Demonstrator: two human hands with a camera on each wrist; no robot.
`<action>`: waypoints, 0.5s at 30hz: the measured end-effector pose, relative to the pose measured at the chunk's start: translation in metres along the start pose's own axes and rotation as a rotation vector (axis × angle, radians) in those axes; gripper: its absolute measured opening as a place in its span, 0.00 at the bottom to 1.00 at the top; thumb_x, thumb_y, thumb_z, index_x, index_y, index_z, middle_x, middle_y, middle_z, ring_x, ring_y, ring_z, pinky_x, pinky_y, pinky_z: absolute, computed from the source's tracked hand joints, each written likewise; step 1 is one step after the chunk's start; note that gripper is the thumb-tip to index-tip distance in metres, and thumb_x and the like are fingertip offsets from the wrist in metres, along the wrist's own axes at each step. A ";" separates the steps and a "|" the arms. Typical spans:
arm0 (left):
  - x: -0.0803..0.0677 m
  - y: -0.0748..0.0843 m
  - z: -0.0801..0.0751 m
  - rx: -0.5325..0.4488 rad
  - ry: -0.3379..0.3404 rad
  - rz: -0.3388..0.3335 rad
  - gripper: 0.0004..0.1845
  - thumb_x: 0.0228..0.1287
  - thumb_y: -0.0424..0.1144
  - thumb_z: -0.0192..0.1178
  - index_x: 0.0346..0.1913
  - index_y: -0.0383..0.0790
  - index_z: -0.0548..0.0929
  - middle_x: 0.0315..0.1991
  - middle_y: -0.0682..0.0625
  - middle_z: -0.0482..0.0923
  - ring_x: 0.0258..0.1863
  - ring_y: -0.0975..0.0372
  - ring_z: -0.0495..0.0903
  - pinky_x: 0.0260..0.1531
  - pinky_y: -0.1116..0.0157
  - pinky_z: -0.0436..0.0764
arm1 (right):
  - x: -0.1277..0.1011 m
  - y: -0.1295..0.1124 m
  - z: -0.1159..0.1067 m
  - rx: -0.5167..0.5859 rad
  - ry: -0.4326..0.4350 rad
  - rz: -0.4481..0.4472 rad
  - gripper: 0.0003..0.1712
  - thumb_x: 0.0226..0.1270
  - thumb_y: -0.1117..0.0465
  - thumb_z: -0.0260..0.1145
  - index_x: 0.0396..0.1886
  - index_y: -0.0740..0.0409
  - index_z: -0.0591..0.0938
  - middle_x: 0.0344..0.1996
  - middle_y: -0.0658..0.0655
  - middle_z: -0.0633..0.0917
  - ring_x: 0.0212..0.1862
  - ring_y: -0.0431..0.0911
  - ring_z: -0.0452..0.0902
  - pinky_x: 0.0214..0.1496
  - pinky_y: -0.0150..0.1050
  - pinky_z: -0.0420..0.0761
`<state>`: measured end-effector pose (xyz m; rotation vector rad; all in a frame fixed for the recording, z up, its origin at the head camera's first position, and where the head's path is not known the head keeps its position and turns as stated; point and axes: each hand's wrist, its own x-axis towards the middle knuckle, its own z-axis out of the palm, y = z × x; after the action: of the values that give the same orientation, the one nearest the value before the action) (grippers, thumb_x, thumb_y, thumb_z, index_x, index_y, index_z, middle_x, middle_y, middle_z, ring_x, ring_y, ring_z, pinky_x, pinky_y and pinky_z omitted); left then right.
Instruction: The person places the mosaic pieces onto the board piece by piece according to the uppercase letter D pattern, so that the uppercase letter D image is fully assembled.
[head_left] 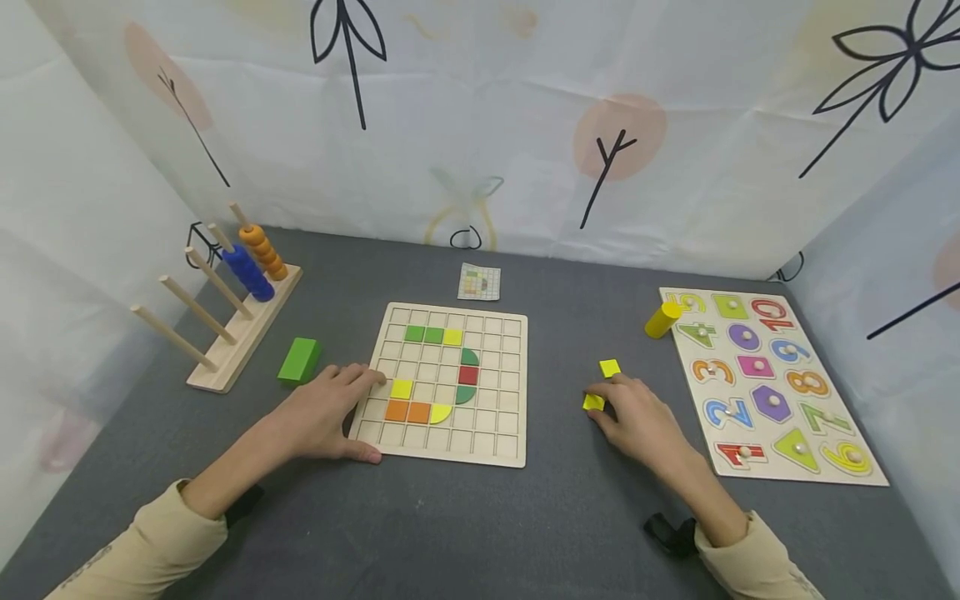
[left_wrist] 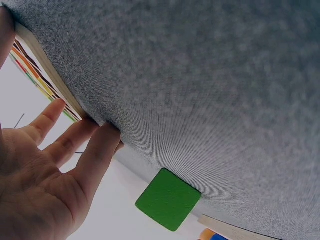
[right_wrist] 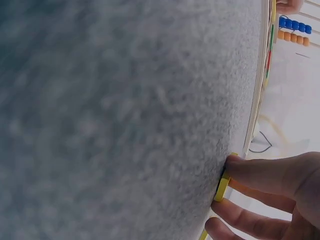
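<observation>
Head view: left hand (head_left: 326, 412) lies flat, fingers straight, steadying the grid board (head_left: 446, 383) at its left edge. Right hand (head_left: 637, 417) pinches, it seems, a yellow tile (head_left: 593, 402) on the grey surface (head_left: 450, 525), right of the board.

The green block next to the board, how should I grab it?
Take the green block across its two long sides, coming from above. It lies flat on the grey mat with bare mat all round it, and the left hand resting on the board is nearest.
</observation>
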<state>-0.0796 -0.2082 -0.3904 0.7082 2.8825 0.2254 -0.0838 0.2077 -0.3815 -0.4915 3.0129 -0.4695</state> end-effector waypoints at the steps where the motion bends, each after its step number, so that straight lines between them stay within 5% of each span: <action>1: 0.000 0.000 0.000 0.001 0.001 0.001 0.54 0.40 0.72 0.76 0.66 0.42 0.73 0.66 0.39 0.76 0.59 0.42 0.78 0.54 0.44 0.81 | 0.000 -0.001 0.000 -0.002 -0.001 -0.004 0.15 0.62 0.65 0.75 0.49 0.60 0.89 0.42 0.60 0.87 0.41 0.52 0.81 0.37 0.49 0.80; 15: 0.000 0.001 0.000 0.003 0.004 -0.003 0.54 0.40 0.71 0.77 0.67 0.41 0.74 0.66 0.38 0.76 0.59 0.41 0.78 0.54 0.43 0.81 | 0.016 -0.026 -0.001 -0.012 -0.002 -0.047 0.15 0.63 0.64 0.74 0.50 0.59 0.89 0.36 0.57 0.84 0.30 0.42 0.70 0.28 0.36 0.70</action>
<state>-0.0794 -0.2073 -0.3900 0.7043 2.8879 0.2225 -0.0914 0.1791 -0.3720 -0.5640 3.0100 -0.4542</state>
